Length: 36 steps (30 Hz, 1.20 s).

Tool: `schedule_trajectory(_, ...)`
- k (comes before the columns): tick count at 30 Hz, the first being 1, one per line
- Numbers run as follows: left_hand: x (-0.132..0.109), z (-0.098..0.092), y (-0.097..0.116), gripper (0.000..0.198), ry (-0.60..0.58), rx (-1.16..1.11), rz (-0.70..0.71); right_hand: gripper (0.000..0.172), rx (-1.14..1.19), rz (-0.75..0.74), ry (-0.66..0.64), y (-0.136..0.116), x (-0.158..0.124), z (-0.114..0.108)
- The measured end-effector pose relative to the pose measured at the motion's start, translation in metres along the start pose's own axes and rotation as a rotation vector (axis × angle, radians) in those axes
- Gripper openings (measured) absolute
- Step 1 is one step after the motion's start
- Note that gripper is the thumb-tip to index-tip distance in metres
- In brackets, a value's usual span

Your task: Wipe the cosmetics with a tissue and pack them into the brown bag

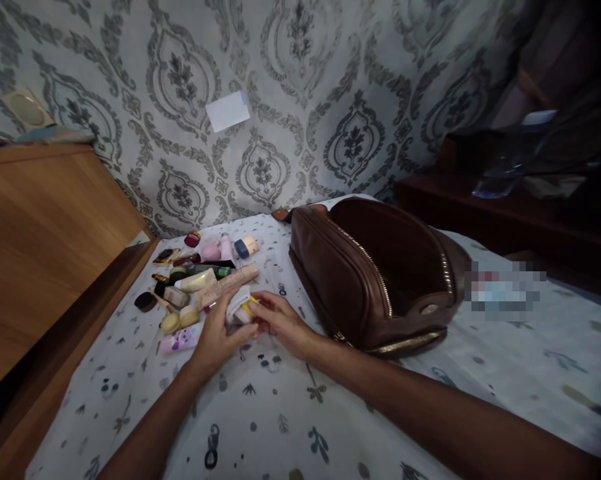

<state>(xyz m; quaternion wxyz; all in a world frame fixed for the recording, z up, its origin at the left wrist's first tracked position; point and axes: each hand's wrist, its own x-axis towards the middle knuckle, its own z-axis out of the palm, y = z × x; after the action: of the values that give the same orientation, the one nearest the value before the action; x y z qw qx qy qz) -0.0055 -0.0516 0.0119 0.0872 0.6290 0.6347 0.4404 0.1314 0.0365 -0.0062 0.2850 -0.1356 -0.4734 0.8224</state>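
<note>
My left hand is closed around a small white-and-yellow item, whose exact kind I cannot make out. My right hand pinches the same item by its yellow side, and fingers partly cover it. Just beyond and left of my hands lie several cosmetics: a pale pink long tube, a cream tube, a foundation bottle with a dark cap, and a pink-and-purple printed tube. To the right of my hands a brown leather bag stands with its zipped top gaping.
The bedsheet is white with small grey prints. A wooden panel borders the left side. Patterned wallpaper rises behind. A clear bottle stands at the dark right side, and a blurred-out patch lies right of the bag.
</note>
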Motion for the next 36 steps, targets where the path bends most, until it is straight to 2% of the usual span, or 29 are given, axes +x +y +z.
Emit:
schedule_trajectory(2, -0.002, 0.002, -0.003, 0.071, -0.003, 0.056, 0.005, 0.046, -0.013, -0.006, 0.023, 0.000, 0.000, 0.000)
schedule_trajectory(3, -0.002, 0.002, -0.003, 0.071, 0.000, 0.078, 0.002, 0.046, -0.029, -0.005, 0.029, 0.000, 0.000, 0.000)
schedule_trajectory(7, -0.001, -0.001, 0.000, 0.059, -0.018, 0.075, -0.033, 0.048, -0.059, 0.002, 0.031, -0.002, 0.000, 0.000)
schedule_trajectory(13, 0.000, -0.007, 0.010, 0.043, -0.039, -0.165, -0.130, 0.047, -0.012, 0.015, -0.022, -0.003, -0.001, 0.000)
schedule_trajectory(17, 0.000, -0.008, 0.012, 0.039, -0.075, -0.217, -0.121, 0.047, -0.012, 0.007, -0.020, 0.000, -0.001, -0.001)
schedule_trajectory(29, -0.002, -0.004, 0.004, 0.042, -0.060, -0.178, -0.136, 0.045, -0.036, 0.001, 0.042, 0.000, 0.001, 0.000)
schedule_trajectory(36, -0.005, -0.001, 0.000, 0.049, -0.049, -0.157, -0.219, 0.041, -0.054, -0.038, 0.075, 0.001, 0.000, 0.000)
